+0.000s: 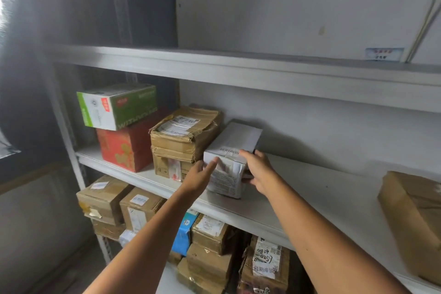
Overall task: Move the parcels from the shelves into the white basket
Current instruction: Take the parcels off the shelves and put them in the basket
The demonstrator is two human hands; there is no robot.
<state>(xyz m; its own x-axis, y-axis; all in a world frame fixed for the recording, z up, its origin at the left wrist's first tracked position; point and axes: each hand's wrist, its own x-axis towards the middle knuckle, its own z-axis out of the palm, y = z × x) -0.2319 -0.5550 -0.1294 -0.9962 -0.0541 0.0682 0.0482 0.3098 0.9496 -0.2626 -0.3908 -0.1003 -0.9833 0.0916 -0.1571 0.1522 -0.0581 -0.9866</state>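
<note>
A white parcel (232,150) with printed labels stands on the middle shelf (298,200), close to its front edge. My left hand (199,178) is at its left front face, thumb laid across the label and fingers on the left side. My right hand (259,172) clasps its right front corner, thumb on the top edge and fingers curled round the right side. Beside it on the left stands a battered brown taped parcel (185,136). Further left a green and white box (117,106) lies on a red box (128,148). The white basket is out of view.
A brown paper-wrapped parcel (415,219) sits at the right end of the middle shelf. The lower shelf holds several brown cartons (105,198) and a blue and white box (185,231). The upper shelf (238,67) overhangs closely above. A grey upright post (69,141) frames the left side.
</note>
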